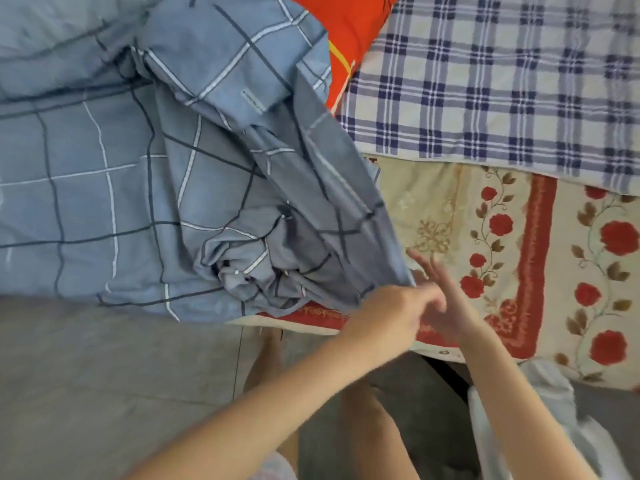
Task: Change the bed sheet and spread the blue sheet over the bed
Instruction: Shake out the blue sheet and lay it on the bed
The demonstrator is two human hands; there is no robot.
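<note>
The left hand and right hand meet just above the near edge of the bed, right at the lower corner of the blue sheet. The right hand is wide, its palm turned up and its fingers spread and straight, and it holds nothing that shows. The left hand reaches across from the left with its knuckles up and its fingertips against the right palm. It touches the tip of the blue sheet's corner, but motion blur hides whether the fingers pinch the cloth.

The blue sheet, checked with dark and white lines, lies bunched and twisted over the left part of the bed, with a crumpled knot of folds near the near edge and a long fold running down to the corner at the hands. Beneath it, a cream floral sheet with red roses and a red border covers the right part of the bed. A blue-and-white plaid cloth lies over the far right side, and a red-orange pillow shows at the far edge, partly under the blue sheet. A bare foot stands on the grey tiled floor beside the bed.
</note>
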